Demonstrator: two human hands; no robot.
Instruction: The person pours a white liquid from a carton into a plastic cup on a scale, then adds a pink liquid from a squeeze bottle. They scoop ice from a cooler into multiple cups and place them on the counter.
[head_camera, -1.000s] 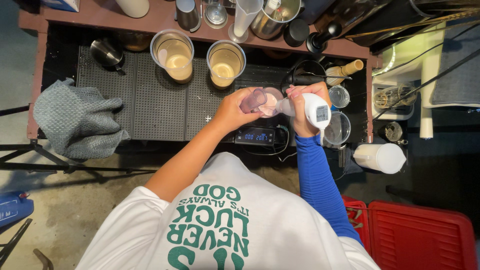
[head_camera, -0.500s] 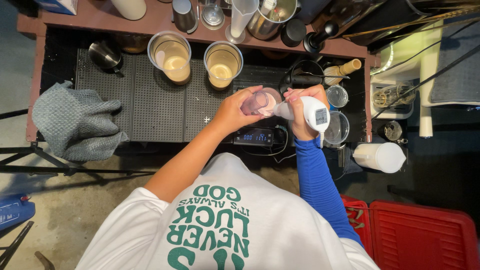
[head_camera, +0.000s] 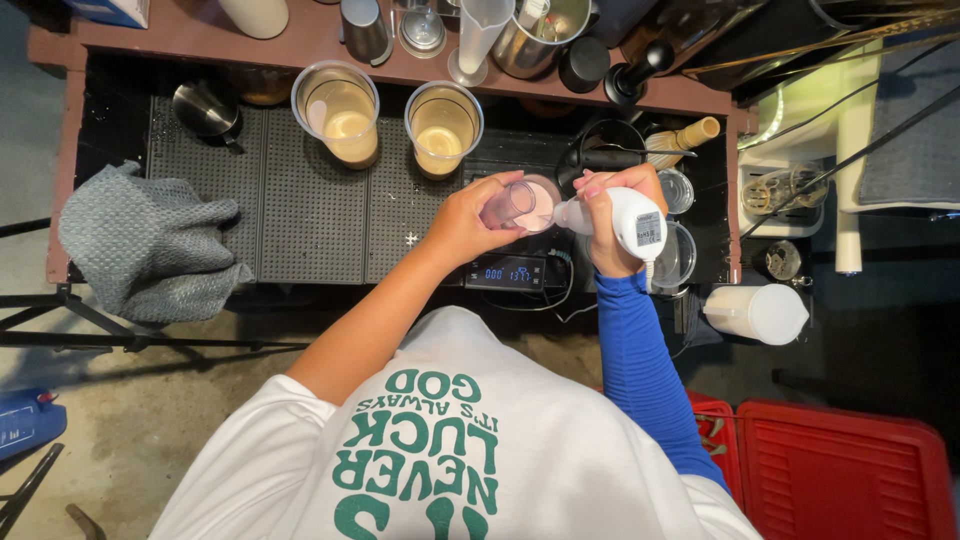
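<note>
Digital scale screen (head_camera: 506, 272): dark rectangle, pale blue digits. Just right of it, above, a white rectangular label (head_camera: 649, 230) on the white handheld mixer (head_camera: 625, 218).

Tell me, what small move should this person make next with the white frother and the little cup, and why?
Probably keep the cup steady and hold the frother's tip inside. The left hand grips the cup above the scale, the right hand holds the white frother angled into it, and the pale pink liquid sits near the rim.

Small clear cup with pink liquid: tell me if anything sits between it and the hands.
Nothing visible does. The left hand already grips the small clear cup of pink liquid, and the right hand holds the white handheld frother with its tip at the cup.
</note>
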